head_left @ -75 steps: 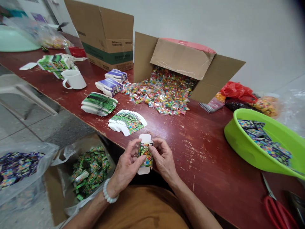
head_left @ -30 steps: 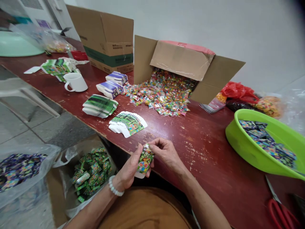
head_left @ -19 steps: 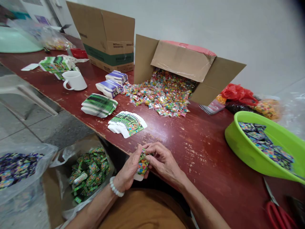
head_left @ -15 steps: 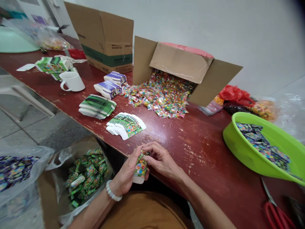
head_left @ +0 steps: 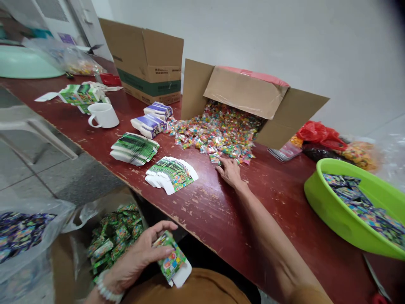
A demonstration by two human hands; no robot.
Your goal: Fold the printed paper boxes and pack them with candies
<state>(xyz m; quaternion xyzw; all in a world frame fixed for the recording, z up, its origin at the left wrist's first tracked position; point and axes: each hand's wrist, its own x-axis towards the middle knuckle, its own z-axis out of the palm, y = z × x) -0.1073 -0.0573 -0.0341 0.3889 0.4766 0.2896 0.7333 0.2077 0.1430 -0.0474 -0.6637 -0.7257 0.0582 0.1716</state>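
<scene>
My left hand point(head_left: 144, 249), wearing a beaded bracelet, grips a small green printed carton point(head_left: 172, 257) over my lap. The carton's white end flap points toward me and hangs open. On the table my right hand point(head_left: 230, 172) touches the near edge of a heap of small wrapped candies point(head_left: 218, 131), its fingers apart and partly hidden at the tips. That heap spills out of a cardboard box point(head_left: 243, 90) lying on its side. Left of my right hand lie a fan of flat green cartons point(head_left: 174, 174) and a tight stack of more green cartons point(head_left: 134, 148).
Purple cartons point(head_left: 150, 126) and a white mug point(head_left: 103, 115) stand farther left. A green basin point(head_left: 341, 215) of dark packets is at right, with scissors point(head_left: 376, 280) before it. Below the table edge, a lined box holds filled green cartons point(head_left: 122, 232) beside a bag of purple packets point(head_left: 23, 232).
My right hand has left the carton and reached forward to the candies. My left hand has moved down and left, still holding the carton, now tilted. The view has shifted slightly.
</scene>
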